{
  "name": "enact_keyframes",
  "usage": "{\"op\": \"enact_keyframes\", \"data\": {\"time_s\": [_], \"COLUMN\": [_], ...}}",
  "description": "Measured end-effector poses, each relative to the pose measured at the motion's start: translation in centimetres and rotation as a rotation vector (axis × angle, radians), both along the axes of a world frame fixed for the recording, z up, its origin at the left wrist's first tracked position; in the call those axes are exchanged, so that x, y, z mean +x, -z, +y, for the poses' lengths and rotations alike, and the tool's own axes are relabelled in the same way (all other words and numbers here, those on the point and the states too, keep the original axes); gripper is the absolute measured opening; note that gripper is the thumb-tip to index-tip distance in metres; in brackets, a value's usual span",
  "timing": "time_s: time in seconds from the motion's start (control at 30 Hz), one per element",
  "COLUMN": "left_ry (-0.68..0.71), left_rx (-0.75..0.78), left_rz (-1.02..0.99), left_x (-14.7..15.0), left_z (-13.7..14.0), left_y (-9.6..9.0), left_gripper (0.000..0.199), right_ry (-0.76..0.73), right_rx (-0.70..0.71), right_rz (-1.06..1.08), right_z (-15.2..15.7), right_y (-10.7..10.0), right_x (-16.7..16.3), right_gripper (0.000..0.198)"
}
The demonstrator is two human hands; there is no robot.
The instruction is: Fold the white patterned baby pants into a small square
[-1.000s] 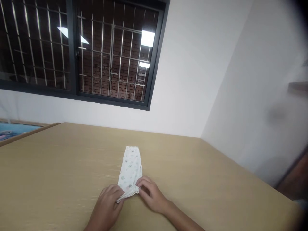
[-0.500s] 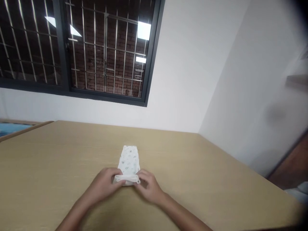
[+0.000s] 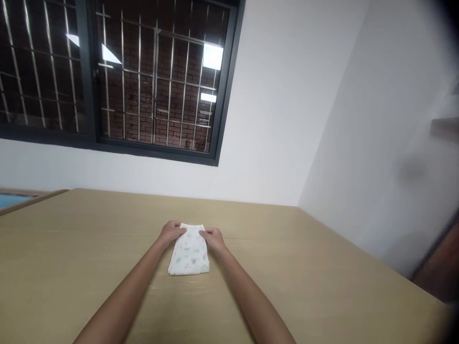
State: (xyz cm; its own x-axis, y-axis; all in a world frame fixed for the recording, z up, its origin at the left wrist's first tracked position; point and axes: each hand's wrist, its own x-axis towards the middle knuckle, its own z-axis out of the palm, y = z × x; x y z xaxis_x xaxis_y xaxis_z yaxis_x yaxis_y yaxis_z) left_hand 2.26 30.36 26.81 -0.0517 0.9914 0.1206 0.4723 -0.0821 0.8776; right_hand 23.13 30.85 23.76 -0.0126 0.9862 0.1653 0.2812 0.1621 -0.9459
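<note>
A folded white garment (image 3: 189,251) with small green and grey printed figures lies on the table in front of me; its exact kind is hard to tell. At its far left corner, my left hand (image 3: 172,231) pinches the edge, thumb on top and fingers behind. My right hand (image 3: 213,237) grips the far right corner the same way. The near edge of the cloth lies on the tabletop, with layers showing at the lower left.
The broad wooden table (image 3: 304,272) reaches to a white wall (image 3: 272,119). Above it is a dark-framed window (image 3: 158,86) with metal bars. Something blue (image 3: 14,199) shows beyond the table's left edge.
Both hands have moved from the garment's near end to its far end. The near end, earlier gathered between the fingers, is now folded over away from me, and the cloth looks shorter.
</note>
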Motion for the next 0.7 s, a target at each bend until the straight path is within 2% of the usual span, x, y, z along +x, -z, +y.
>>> {"op": "enact_keyframes", "data": {"time_s": [0.17, 0.27, 0.33, 0.4, 0.5, 0.6, 0.7], "left_ry": [-0.116, -0.185, -0.222, -0.214, -0.105, 0.007, 0.075], "left_rx": [0.042, 0.108, 0.168, 0.237, 0.321, 0.335, 0.300], "left_rz": [0.143, 0.200, 0.233, 0.263, 0.299, 0.332, 0.366], "left_x": [0.4, 0.3, 0.5, 1.2, 3.2, 5.5, 6.6], "left_z": [2.5, 2.2, 1.5, 0.7, -0.3, -1.0, -1.0], "left_y": [2.4, 3.5, 4.0, 4.2, 4.6, 5.5, 7.0], "left_gripper": [0.006, 0.020, 0.028, 0.031, 0.041, 0.052, 0.058], "right_ry": [0.165, 0.231, 0.240, 0.176, -0.046, -0.235, -0.328], "right_rx": [0.017, 0.055, 0.152, 0.288, 0.406, 0.391, 0.344], "right_rz": [-0.149, -0.211, -0.284, -0.405, -0.613, -0.816, -0.964], "right_z": [2.2, 2.3, 1.7, 0.8, -0.6, -1.6, -1.8], "right_y": [0.9, 0.6, 0.1, -0.4, -0.4, 0.7, 2.1], "right_x": [-0.3, -0.7, -1.2, -2.0, -3.4, -4.0, -3.7], "right_gripper": [0.022, 0.013, 0.014, 0.020, 0.032, 0.048, 0.068]}}
